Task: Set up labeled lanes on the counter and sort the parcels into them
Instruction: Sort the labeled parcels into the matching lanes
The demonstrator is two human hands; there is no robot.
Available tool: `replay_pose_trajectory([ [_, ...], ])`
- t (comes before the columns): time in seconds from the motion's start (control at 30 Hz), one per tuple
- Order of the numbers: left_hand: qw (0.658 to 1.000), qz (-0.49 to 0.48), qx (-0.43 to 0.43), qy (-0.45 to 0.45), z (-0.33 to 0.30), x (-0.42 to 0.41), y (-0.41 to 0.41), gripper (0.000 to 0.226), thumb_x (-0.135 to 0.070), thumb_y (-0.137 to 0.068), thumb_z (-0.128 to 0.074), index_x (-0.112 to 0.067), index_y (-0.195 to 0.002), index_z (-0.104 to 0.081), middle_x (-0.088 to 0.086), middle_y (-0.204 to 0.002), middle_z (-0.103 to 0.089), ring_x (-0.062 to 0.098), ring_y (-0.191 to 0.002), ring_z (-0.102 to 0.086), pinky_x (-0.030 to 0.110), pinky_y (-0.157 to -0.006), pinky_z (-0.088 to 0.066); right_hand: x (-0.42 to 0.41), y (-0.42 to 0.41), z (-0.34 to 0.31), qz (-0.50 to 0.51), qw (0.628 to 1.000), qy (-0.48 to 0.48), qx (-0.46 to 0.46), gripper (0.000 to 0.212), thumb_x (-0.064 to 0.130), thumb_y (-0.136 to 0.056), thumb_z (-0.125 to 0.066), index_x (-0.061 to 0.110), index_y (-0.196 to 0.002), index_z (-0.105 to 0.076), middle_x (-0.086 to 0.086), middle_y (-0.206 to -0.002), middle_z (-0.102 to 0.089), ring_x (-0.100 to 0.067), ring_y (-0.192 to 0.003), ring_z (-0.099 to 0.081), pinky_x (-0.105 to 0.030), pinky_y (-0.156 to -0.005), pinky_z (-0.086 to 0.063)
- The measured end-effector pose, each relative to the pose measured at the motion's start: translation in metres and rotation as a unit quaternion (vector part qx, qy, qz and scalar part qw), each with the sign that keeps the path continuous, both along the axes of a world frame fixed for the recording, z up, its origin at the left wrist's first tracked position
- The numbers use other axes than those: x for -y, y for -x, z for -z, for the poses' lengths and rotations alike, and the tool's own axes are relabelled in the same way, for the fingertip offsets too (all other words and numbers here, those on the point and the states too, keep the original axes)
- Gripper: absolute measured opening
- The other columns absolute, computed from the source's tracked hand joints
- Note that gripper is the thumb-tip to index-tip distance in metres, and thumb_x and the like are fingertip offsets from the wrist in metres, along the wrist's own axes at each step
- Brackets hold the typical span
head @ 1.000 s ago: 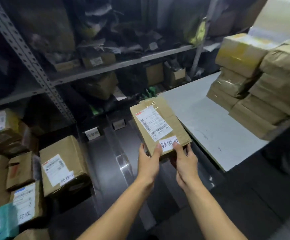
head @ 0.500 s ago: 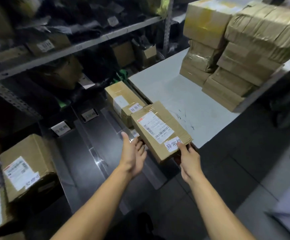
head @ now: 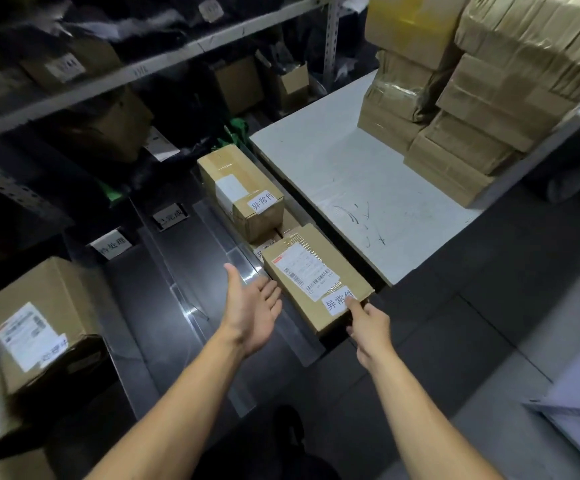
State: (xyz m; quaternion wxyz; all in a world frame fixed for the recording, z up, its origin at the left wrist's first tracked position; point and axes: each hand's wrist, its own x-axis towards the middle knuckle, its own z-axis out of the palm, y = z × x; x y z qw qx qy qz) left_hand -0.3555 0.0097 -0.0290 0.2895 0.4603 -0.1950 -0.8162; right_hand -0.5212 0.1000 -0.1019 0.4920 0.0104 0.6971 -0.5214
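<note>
On the right, a white table (head: pixel 350 174) carries a stack (head: pixel 472 98) of taped brown boxes at its far side. Left of the table lies a dark counter (head: pixel 191 265) divided into lanes by clear strips, with small labels (head: pixel 111 244) at the far ends. At the far left, a big box (head: pixel 49 320) sits in its lane. Inside the rightmost lane, just beside the table, a far parcel (head: pixel 243 192) lies behind the near parcel (head: pixel 316 278); both have a white sticker with Chinese characters. At the near parcel's left side, the left hand (head: pixel 253 306) is spread flat, palm up, holding nothing. The right hand (head: pixel 368 323) pinches the parcel's near corner, thumb on the sticker.
</note>
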Motion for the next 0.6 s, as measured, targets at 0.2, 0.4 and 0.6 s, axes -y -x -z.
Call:
replay_pose_trajectory([
  [0.2, 1.0, -0.001, 0.002, -0.008, 0.01, 0.002, -0.004, 0.104, -0.081, -0.087, -0.008, -0.003, -0.156, -0.006, 0.017, -0.164, -0.011, 0.027, -0.152, -0.015, 0.04, -0.125, -0.011, 0.005, -0.003, 0.021, 0.008, 0.999, -0.035, 0.018, 0.014, 0.012, -0.098, -0.059, 0.006, -0.086, -0.063, -0.002, -0.082, -0.065, -0.012, -0.067, -0.051, -0.029, -0.069, -0.044],
  [0.4, 1.0, -0.002, 0.012, -0.021, 0.018, 0.003, -0.008, 0.105, -0.082, -0.087, -0.01, -0.002, -0.156, -0.007, 0.017, -0.164, -0.013, 0.026, -0.152, -0.018, 0.04, -0.125, -0.012, 0.003, -0.002, 0.037, -0.006, 0.998, -0.069, 0.006, 0.018, 0.01, -0.1, -0.055, 0.009, -0.085, -0.066, -0.001, -0.089, -0.072, -0.027, -0.106, -0.067, -0.049, -0.103, -0.049],
  [0.6, 0.999, 0.003, 0.008, -0.031, 0.022, 0.003, -0.01, 0.105, -0.081, -0.087, -0.01, -0.003, -0.156, -0.007, 0.017, -0.164, -0.013, 0.026, -0.152, -0.018, 0.04, -0.125, -0.013, 0.007, -0.004, 0.044, 0.008, 0.998, -0.064, 0.001, 0.02, 0.008, -0.099, -0.057, 0.011, -0.081, -0.065, -0.005, -0.101, -0.071, -0.03, -0.113, -0.063, -0.049, -0.101, -0.052],
])
